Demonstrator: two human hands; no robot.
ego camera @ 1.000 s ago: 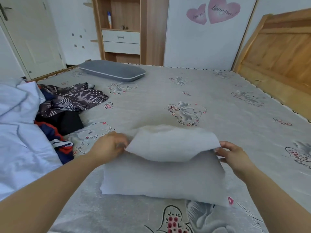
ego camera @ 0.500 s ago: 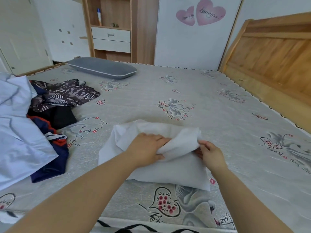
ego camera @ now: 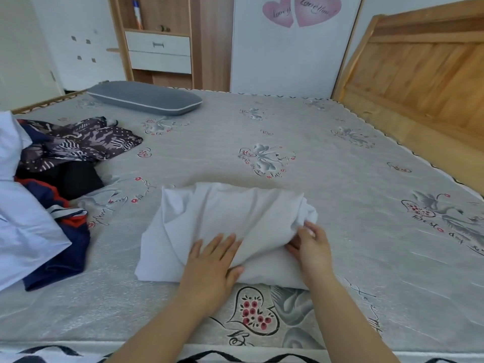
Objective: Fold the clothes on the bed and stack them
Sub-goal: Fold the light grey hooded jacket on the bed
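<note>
White garment (ego camera: pixel 230 226), folded over on itself, lies on the near half of the bed (ego camera: pixel 340 163), close to the front edge. From the head camera: the bed carries a grey sheet printed with swans and red-dotted hearts, and a wooden headboard (ego camera: pixel 424 64) rises on the right. Behind it, a white wall with two pink heart stickers (ego camera: pixel 301 10), a wooden shelf unit (ego camera: pixel 159 35) with two white drawers and a bottle (ego camera: pixel 136 13) standing in the open shelf above them. A grey pillow (ego camera: pixel 144 98) lies at the far left of the bed. Off to the left sits the unfolded pile: a dark patterned piece (ego camera: pixel 83 142), a black one (ego camera: pixel 76 179), a navy one with red and white trim (ego camera: pixel 62 231), and pale blue cloth (ego camera: pixel 23 226) over the near side. Left hand (ego camera: pixel 212 260) lies flat, fingers spread, pressing on the garment's near part, gripping nothing. Right hand (ego camera: pixel 311 244) has its fingers curled around the garment's bunched right end.
</note>
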